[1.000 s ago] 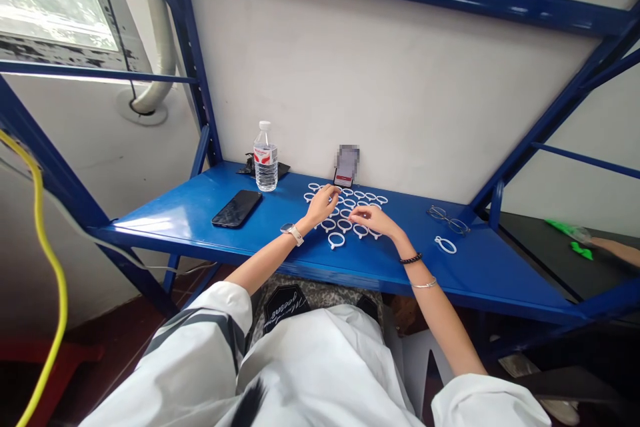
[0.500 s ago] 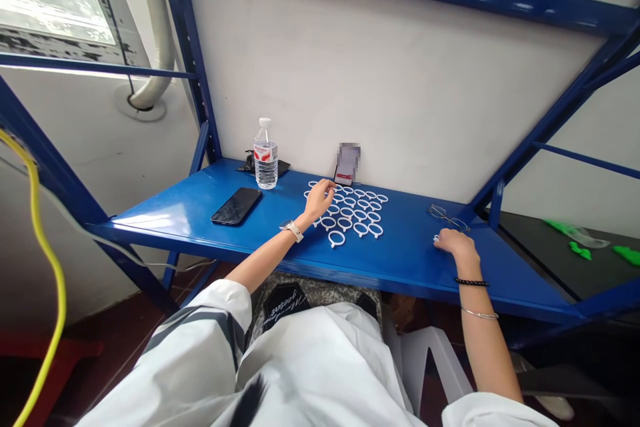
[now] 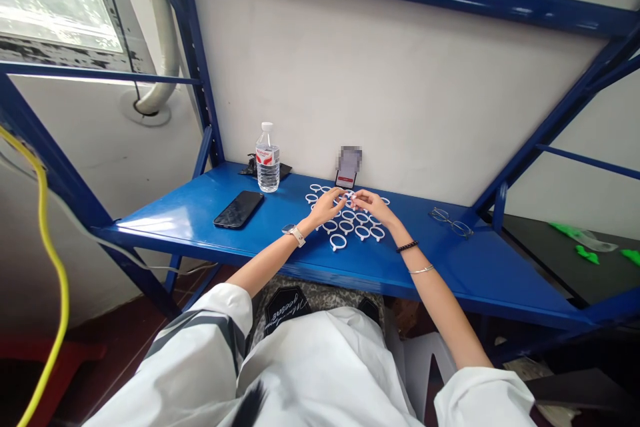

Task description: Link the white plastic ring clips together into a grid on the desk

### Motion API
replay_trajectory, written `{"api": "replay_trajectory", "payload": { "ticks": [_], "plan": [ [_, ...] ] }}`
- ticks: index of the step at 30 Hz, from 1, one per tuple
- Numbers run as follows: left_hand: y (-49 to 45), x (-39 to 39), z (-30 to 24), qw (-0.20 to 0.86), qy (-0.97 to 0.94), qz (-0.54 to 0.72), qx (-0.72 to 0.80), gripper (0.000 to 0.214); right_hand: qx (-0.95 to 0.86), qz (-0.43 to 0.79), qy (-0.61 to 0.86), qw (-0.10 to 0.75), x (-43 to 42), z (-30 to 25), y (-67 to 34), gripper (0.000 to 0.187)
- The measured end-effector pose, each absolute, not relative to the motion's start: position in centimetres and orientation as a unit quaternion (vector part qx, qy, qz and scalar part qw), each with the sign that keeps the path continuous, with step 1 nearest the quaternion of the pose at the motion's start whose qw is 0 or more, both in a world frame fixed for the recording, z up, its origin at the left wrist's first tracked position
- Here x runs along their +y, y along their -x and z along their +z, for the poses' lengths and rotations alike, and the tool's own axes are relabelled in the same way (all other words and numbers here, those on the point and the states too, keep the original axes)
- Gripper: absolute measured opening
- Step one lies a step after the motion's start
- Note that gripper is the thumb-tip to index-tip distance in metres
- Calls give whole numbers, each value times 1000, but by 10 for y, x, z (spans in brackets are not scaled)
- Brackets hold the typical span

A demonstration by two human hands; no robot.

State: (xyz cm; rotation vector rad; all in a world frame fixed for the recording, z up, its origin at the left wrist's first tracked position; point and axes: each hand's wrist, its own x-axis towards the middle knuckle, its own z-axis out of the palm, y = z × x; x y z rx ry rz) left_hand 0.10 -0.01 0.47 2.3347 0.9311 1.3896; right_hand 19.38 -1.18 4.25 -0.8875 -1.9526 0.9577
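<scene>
The left hand (image 3: pixel 324 208) and the right hand (image 3: pixel 374 205) seem to pinch one small white ring (image 3: pixel 349 195) between their closed fingertips, just above the back rows of laid-out rings (image 3: pixel 356 223) on the blue shelf (image 3: pixel 450 260). A light hold on its rim, keeping it flat and in line with its neighbours, looks the surest way not to knock them. Both hands reach in palm down, wrists low, forearms converging, with the glasses (image 3: pixel 450 221) and phone (image 3: pixel 239 209) well apart on either side.
</scene>
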Motion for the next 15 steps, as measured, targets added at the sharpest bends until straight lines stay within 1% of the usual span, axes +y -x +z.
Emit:
{"api": "replay_trajectory", "payload": {
  "ticks": [2, 5, 10, 15],
  "plan": [
    [-1, 2, 3, 133, -802, 489, 317, 32, -742, 401, 337, 419, -7, 36, -179, 35],
    [0, 4, 2, 131, -802, 489, 318, 36, -710, 419, 349, 446, -6, 25, -173, 39],
    [-4, 3, 2, 133, -813, 471, 317, 36, -665, 428, 384, 477, -11, 18, -183, 43],
    [-5, 0, 1, 157, -811, 470, 310, 36, -653, 427, 388, 490, -12, 15, -182, 45]
  ]
}}
